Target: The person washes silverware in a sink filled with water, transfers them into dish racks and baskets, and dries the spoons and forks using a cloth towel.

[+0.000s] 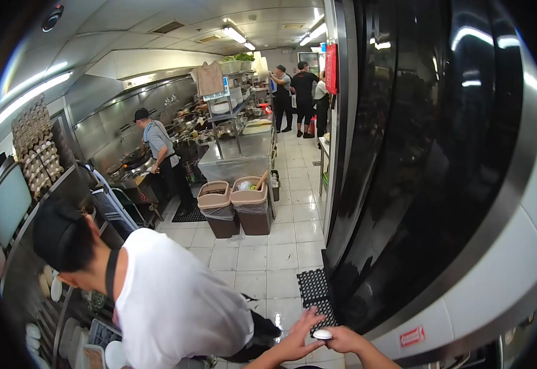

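White and smooth, a small oval piece [322, 334] sits at the bottom of the frame, right of centre, grasped in the curled fingers of the right hand [342, 339]; what exactly it is I cannot tell. The left hand [301, 337] is just beside it, fingers released and spread; whether it touches the piece I cannot tell.

Above the hands in the frame, a black perforated mat [315, 289] lies on the white tiled floor [251, 257]. A glossy black panel [428, 154] fills the right side, with a red label [412, 336] on the pale surface at lower right.

At lower left, a person in a white shirt [179, 301] and black cap bends toward a rack. Near the centre stand 2 brown bins [256, 222] before a steel counter [236, 165]. At centre left, 1 person in grey [157, 140] works by a wok; 3 more people [304, 92] stand at upper centre. Stacked egg trays [38, 161] are at upper left.
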`<state>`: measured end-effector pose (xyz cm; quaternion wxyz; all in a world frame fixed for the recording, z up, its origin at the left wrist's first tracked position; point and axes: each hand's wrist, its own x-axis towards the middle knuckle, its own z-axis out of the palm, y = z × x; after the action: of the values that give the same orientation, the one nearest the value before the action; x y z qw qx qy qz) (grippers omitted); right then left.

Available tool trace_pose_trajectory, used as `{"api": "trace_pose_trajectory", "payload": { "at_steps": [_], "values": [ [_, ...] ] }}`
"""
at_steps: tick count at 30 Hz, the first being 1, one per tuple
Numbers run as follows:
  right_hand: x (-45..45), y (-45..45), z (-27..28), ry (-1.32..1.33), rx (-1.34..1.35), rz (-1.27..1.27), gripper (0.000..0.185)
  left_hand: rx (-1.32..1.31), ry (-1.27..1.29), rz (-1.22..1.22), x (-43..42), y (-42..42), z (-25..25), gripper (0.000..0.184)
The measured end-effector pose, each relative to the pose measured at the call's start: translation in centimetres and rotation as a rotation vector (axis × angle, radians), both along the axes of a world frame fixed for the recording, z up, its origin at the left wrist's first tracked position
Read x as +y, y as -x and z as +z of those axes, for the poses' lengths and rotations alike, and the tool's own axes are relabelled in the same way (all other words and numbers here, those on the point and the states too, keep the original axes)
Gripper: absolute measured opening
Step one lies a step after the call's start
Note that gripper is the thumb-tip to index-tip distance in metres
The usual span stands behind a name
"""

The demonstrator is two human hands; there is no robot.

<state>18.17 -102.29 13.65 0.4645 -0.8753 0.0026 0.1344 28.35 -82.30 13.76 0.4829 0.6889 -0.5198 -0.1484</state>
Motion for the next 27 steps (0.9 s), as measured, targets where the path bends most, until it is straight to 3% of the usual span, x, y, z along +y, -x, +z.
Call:
{"api": "trace_pose_trajectory", "payload": {
  "at_steps": [2,3,5,7,10,11,13,16,18,19,21,23,24,27],
  "values": [
    [-4.5,-4.1,-1.2,0.011,-0.125,-0.131,0.03,0.179,-0.007,0.085,-2.4,-4.6,-2.3,0.09],
    [-6.6,-6.4,-1.6,0.012,-0.246,-0.271,0.029,0.328,-0.152,0.132,-3.2,-6.8,-2.2,0.086],
    [-10.4,-11.8,-1.3,-0.122,-0.238,-0.469,0.021,0.444,-0.449,0.027,-5.5,-13.4,-3.2,0.082],
    [-14.8,-16.7,-0.4,-0.023,-0.194,-0.517,0.024,0.468,-0.627,-0.082,-8.9,-19.4,-3.7,0.077],
    [-21.6,-23.9,-3.2,0.099,-0.201,-0.597,0.03,0.295,-0.619,-0.214,-15.6,-29.5,-13.2,0.075],
    [-23.9,-26.4,-5.3,0.104,-0.243,-0.625,0.032,0.261,-0.612,-0.228,-18.6,-33.1,-11.6,0.075],
    [-28.0,-30.6,-7.7,-0.157,0.192,-0.783,0.035,0.292,-0.746,-0.235,-22.9,-39.7,-10.5,0.073],
    [-30.2,-36.4,-9.5,-0.216,0.166,-0.699,0.032,0.282,-0.689,-0.221,-26.8,-49.2,-6.9,0.07],
    [-32.1,-41.7,-10.6,-0.236,0.259,-0.643,0.034,0.702,-0.297,-0.138,-27.9,-54.4,-4.7,0.059],
    [-33.2,-44.9,-11.1,-0.239,0.33,-0.594,0.039,0.707,-0.305,-0.126,-28.4,-56.8,-3.3,0.059],
    [-33.5,-51.4,-12.2,-0.201,0.283,-0.561,0.034,0.695,-0.144,0.205,-28.5,-60.8,-1.0,0.052],
    [-33.9,-59.8,-13.8,-0.107,0.156,-0.507,0.027,0.754,-0.092,0.295,-28.2,-64.3,-1.4,0.048],
    [-34.7,-64.6,-17.2,-0.165,0.134,-0.512,0.041,0.838,-0.082,0.361,-27.9,-65.9,-2.0,0.046],
    [-34.4,-80.8,-13.0,-0.288,0.215,-0.364,0.037,0.882,-0.189,0.539,-23.7,-70.4,-8.7,0.056]
  ]
}}
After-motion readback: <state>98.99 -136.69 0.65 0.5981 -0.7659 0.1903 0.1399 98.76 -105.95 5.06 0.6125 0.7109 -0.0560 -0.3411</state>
